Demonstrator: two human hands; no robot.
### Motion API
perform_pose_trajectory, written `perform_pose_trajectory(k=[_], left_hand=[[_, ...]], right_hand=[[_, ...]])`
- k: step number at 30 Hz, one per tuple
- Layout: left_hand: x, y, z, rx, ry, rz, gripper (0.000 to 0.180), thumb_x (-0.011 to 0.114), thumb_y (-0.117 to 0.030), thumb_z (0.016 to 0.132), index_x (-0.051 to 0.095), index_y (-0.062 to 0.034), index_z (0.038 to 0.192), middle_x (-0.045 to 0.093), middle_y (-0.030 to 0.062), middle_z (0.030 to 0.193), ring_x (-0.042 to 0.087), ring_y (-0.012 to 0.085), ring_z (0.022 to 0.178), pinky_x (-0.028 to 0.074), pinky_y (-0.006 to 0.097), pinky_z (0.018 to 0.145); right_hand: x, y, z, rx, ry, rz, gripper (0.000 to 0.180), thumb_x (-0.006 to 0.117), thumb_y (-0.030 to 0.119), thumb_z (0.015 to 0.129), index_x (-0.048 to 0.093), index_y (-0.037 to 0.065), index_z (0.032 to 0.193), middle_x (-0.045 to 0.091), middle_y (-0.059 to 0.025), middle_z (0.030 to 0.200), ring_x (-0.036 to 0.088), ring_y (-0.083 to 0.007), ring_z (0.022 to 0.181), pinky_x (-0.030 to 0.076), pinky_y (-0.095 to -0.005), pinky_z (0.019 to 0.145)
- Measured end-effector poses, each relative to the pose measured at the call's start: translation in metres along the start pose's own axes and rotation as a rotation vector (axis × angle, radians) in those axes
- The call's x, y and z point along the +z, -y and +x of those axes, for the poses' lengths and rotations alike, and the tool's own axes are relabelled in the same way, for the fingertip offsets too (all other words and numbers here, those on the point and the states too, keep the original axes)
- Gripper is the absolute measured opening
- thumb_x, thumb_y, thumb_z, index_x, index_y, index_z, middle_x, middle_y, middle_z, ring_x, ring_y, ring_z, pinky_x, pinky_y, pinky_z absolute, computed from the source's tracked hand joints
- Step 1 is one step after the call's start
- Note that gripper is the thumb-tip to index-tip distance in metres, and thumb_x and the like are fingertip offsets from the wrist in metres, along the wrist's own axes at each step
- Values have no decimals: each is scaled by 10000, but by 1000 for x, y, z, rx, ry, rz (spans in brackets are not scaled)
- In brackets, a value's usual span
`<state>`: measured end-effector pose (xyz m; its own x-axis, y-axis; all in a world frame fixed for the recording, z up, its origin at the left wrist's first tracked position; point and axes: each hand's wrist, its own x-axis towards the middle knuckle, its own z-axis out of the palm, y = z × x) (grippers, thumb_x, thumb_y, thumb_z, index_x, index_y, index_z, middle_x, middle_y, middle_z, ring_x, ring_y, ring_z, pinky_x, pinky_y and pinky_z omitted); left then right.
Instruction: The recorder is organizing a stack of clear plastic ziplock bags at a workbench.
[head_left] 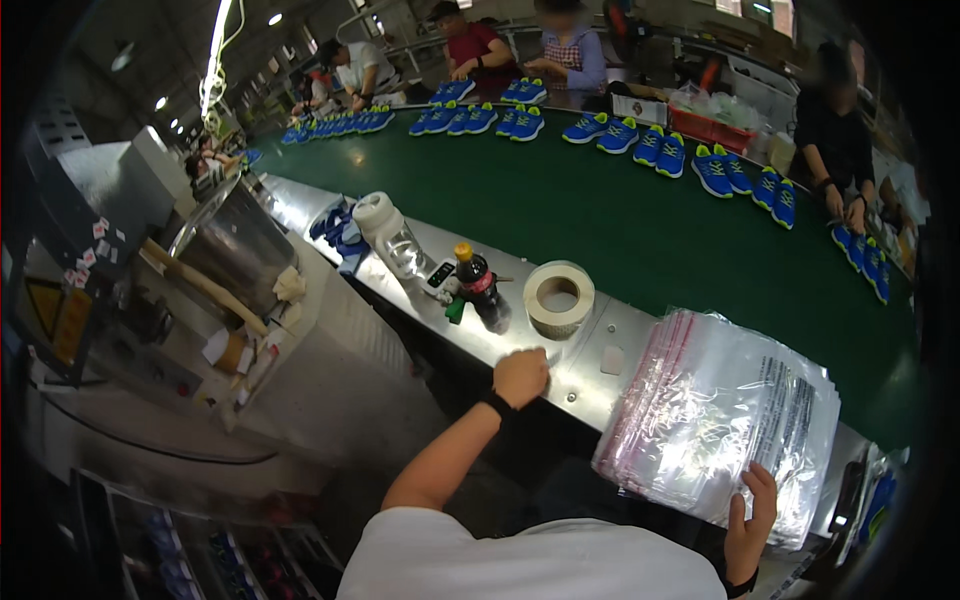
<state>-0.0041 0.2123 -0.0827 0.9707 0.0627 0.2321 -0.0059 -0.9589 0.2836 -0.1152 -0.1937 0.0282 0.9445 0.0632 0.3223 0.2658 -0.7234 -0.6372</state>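
Note:
My left hand is closed, knuckles up, at the near edge of the metal ledge, just below a roll of pale tape or labels. Whatever its fingers hold, if anything, is hidden. My right hand rests at the near right edge of a stack of clear plastic bags, thumb and fingers apart. The bags have reddish strips along their left side and dark print on the right, and they overhang the ledge's near edge.
Beyond the ledge a green conveyor belt carries several pairs of blue shoes; co-workers stand along its far side. Left of the roll stand a dark drink bottle and a clear jug. A machine with a metal drum is at left.

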Motion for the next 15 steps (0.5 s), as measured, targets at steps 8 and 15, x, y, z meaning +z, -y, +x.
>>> perform_pose_trajectory(k=[8,15], left_hand=[[-13,-53,-75,-164,543,-1103,148,585,-150,864,537,-20,810,585,30,718,562,89,653,437,233,578],[-26,-70,-104,-261,741,-1369,190,554,-140,889,568,-4,1021,606,51,950,580,102,823,477,232,694]], right_hand=[[103,53,25,270,1096,858,402,454,302,939,478,-9,1194,567,-106,1099,578,-149,893,476,-267,798],[167,59,8,852,906,1101,247,488,300,925,531,62,975,568,-33,915,553,-126,904,486,-319,764]])
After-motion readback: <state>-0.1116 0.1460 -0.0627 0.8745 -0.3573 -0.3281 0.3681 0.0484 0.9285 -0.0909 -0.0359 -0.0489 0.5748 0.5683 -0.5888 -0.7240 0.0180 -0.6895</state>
